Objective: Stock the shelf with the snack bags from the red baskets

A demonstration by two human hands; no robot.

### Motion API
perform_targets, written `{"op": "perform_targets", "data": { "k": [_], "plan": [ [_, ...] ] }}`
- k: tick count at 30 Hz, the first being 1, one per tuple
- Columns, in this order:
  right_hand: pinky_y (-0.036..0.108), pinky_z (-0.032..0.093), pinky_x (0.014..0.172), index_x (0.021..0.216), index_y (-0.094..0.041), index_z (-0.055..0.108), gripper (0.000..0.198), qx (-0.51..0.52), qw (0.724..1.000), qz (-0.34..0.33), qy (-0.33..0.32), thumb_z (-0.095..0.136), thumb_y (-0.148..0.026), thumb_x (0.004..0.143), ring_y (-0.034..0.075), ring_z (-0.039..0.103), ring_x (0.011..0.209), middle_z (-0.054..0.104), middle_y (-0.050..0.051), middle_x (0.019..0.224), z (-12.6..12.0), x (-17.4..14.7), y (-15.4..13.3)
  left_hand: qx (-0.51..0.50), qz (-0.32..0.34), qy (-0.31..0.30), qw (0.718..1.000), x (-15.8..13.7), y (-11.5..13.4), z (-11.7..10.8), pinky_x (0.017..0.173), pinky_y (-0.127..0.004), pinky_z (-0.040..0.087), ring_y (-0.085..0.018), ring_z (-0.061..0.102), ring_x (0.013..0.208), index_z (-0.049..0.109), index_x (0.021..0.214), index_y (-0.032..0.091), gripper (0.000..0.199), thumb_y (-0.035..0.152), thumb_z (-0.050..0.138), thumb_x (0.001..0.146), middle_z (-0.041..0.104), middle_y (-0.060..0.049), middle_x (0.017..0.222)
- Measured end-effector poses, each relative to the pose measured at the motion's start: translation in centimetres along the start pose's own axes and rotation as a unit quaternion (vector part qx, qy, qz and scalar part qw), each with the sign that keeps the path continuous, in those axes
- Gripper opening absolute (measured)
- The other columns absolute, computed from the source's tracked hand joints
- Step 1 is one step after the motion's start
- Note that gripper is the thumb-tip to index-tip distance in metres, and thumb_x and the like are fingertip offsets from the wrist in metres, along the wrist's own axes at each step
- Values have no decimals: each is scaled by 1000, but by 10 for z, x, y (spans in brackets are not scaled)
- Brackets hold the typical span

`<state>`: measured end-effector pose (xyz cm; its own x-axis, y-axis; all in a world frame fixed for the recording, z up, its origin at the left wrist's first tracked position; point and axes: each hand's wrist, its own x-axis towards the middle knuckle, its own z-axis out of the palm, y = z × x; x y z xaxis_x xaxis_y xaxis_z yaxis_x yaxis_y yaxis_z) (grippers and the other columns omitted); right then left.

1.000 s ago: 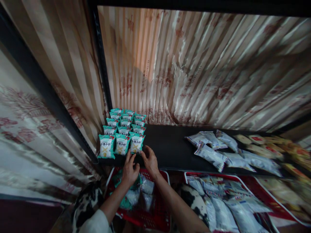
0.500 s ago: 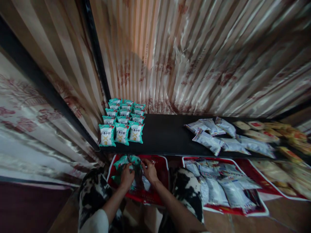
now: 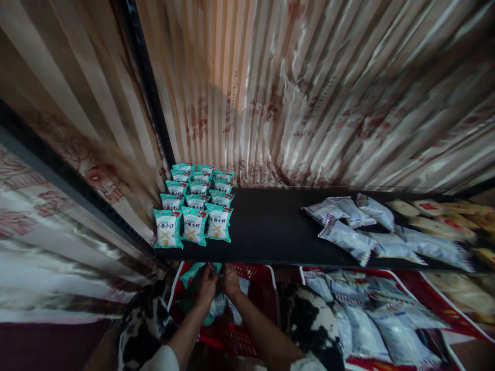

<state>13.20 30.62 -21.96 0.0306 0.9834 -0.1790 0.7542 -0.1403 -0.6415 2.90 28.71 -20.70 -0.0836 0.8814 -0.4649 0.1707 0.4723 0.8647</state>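
Note:
Both of my hands reach down into a red basket (image 3: 266,291) with a white rim, below the front edge of the black shelf. My left hand (image 3: 207,286) is closed on a teal snack packet (image 3: 218,268), of which only part shows between the hands. Close beside it, my right hand (image 3: 231,282) has its fingers drawn together; what they hold is too dark to make out. More teal packets (image 3: 191,274) lie in the basket around my left hand. Above, teal-and-white snack packets (image 3: 194,226) stand upright in three columns on the shelf's left end.
White packets (image 3: 350,239) lie loosely on the black shelf (image 3: 266,226), with pale packaged food (image 3: 436,226) farther right. A second basket holds several white packets (image 3: 361,330). A dark metal post (image 3: 150,87) rises at the left, before patterned curtains (image 3: 255,77).
The view has shifted, so the shelf and baskets sit lower. My hands have come closer together inside the basket. The standing packets keep their arrangement.

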Motion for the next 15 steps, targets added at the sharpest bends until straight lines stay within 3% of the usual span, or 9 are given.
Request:
{"op": "perform_targets", "data": {
  "k": [7,12,15],
  "plan": [
    [33,43,93,119,-12,54,45,-9,1000,29,-8,54,-21,75,26,56,113,61,17,118,-18,-14,11,-10,6,21,1000,-8,6,10,102,-34,37,-23,53,118,59,108,11,36,18,54,73,60,-15,122],
    [30,42,93,125,-11,51,50,-37,999,18,-10,53,-27,77,25,55,115,59,16,123,-47,-36,10,-12,35,21,999,-20,13,13,99,-33,41,-22,59,109,63,99,16,32,14,55,68,66,-11,112],
    [30,43,90,122,-15,54,48,-29,999,8,-25,52,-30,77,24,57,111,62,13,119,-69,-49,3,13,41,38,998,-29,17,10,99,-34,40,-23,57,112,60,105,14,39,12,56,66,64,-13,116]
  ]
}}
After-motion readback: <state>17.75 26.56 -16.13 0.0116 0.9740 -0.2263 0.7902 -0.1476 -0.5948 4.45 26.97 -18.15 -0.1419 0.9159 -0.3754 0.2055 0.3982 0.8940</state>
